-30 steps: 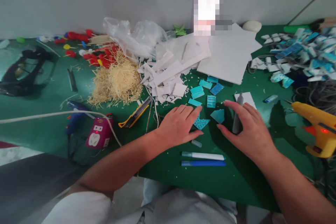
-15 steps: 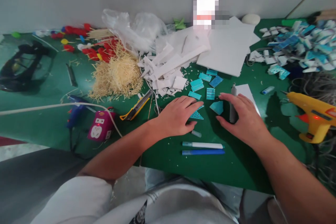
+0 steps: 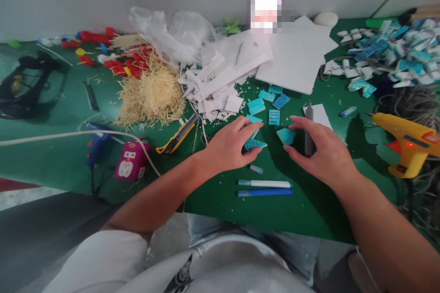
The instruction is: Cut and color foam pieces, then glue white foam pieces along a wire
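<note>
My left hand point(image 3: 231, 144) has its thumb and fingers closed on a blue piece with dark dots point(image 3: 253, 144), partly covered by the fingers. Opposite it, my right hand point(image 3: 318, 151) pinches a plain light-blue angular piece point(image 3: 285, 136) between thumb and fingertips. A grey slim tool with a narrow tip point(image 3: 309, 132) shows behind the right fingers; whether the hand touches it I cannot tell. Just beyond both hands lie several small blue-coloured pieces, among them a striped one point(image 3: 274, 117). Closer to me are a white-barrelled marker point(image 3: 264, 183), a blue marker point(image 3: 264, 192) and a loose cap point(image 3: 256, 169).
A yellow glue gun point(image 3: 409, 142) with a lit red light stands at right. A yellow-black utility knife point(image 3: 178, 135), a purple power socket point(image 3: 131, 160) and a blue glue gun point(image 3: 98, 144) lie left. White scraps point(image 3: 216, 91), toothpicks point(image 3: 154, 96) and white sheets point(image 3: 292, 55) fill the back.
The dotted piece and the light-blue piece have come up off the table into my fingers. Both thumbs have closed in on them. The whole view has shifted slightly.
</note>
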Tool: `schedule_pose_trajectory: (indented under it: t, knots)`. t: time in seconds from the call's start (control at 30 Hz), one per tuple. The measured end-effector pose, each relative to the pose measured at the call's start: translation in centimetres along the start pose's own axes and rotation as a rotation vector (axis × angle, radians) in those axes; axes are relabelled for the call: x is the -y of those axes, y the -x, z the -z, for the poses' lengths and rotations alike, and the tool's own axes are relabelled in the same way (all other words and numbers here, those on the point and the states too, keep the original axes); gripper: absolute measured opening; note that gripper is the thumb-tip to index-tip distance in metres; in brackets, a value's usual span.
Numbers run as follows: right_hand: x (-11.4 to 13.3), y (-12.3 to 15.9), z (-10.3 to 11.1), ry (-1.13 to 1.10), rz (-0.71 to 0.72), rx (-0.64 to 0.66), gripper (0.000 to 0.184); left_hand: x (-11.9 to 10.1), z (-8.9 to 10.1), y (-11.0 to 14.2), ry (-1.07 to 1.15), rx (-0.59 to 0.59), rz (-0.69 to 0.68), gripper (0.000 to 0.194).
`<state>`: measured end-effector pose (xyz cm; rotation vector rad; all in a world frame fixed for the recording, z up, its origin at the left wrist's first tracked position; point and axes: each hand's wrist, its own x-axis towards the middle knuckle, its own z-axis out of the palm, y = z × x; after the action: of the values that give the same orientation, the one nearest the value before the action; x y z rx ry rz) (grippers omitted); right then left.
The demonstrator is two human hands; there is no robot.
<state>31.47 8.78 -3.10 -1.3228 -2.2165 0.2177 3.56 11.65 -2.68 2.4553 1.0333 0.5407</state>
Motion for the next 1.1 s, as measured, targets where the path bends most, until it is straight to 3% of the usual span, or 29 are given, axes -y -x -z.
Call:
schedule_pose_trajectory:
  t: [0.23, 0.33, 0.4, 0.53, 0.73, 0.9, 1.0, 1.1]
  knots:
    - [0.0, 0.1, -0.1, -0.010, 0.032, 0.002, 0.057, 0.1, 0.4, 0.0, -0.204, 0.055, -0.062, 0.051]
    - [0.0, 0.3, 0.1, -0.017, 0.038, -0.002, 0.058, -0.6, 1.2, 0.6, -0.241, 0.071, -0.080, 0.035]
    - [0.4, 0.5, 0.3, -0.129, -0.007, -0.021, 0.057, -1.2, 1.3, 1.2, -0.196, 0.098, -0.148, 0.023]
    - [1.8, 0.8, 0.5, -0.563, -0.155, -0.159, 0.037, -2.1, -0.3, 2.8, -0.115, 0.123, -0.252, 0.021]
    - [3.2, -0.2, 0.9, -1.136, -0.477, -0.311, 0.031, -2.0, -2.2, 3.7, -0.047, 0.018, -0.176, 0.021]
    - [3.8, -0.8, 2.0, -1.198, -0.601, -0.205, 0.029, -2.7, -1.2, 2.6, 0.097, -0.186, -0.003, 0.026]
    - [4.0, -0.9, 2.0, -1.192, -0.680, -0.139, 0.031, -3.3, -0.9, 1.5, 0.298, -0.332, 0.096, 0.019]
    - [4.0, -0.9, 1.8, -1.202, -0.704, -0.124, 0.031, -3.8, -1.0, 0.6, 0.510, -0.369, 0.144, 0.010]
